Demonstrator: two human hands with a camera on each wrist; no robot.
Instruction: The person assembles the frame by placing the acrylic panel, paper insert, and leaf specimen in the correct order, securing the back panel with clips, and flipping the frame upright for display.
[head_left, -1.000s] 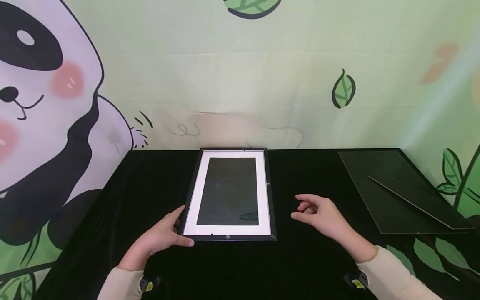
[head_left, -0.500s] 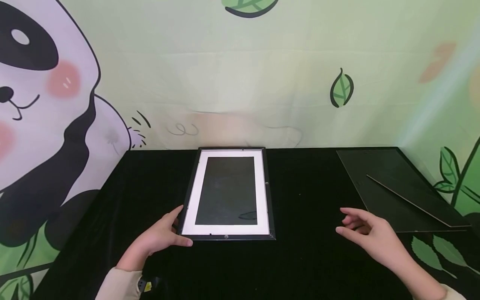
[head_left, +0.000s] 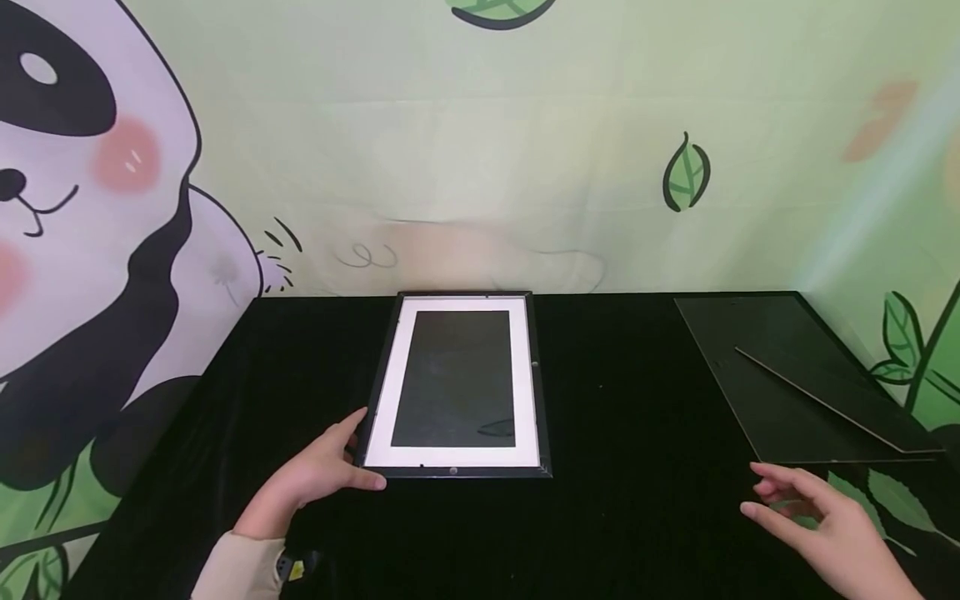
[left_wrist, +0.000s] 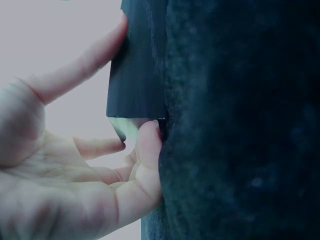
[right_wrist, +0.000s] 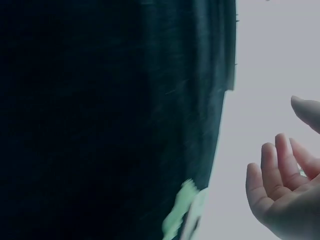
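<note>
A black picture frame [head_left: 545, 417] with a white inner border and a dark centre lies flat on the black-covered table. At its near left corner is my left hand [head_left: 318, 475], thumb at the front edge and the other fingers around the left side. Close up in the left wrist view, the frame's dark edge [left_wrist: 137, 75] sits between thumb and curled fingers. My right hand [head_left: 832, 521] hovers at the lower right, fingers loosely bent and holding nothing; it is nearest the dark sheet. In the right wrist view the same hand [right_wrist: 285, 195] appears without any object.
A flat dark sheet [head_left: 731, 342] lies at the table's right. A thin pale line or edge [head_left: 817, 400] crosses it diagonally; I cannot tell whether it belongs to a second sheet. Printed leaves [head_left: 896, 500] show in front of it. A panda-printed backdrop [head_left: 480, 167] rises behind.
My right hand has moved from beside the picture frame to the right and toward me, nearer the dark sheet. The left hand keeps its place at the corner; the frame lies still.
</note>
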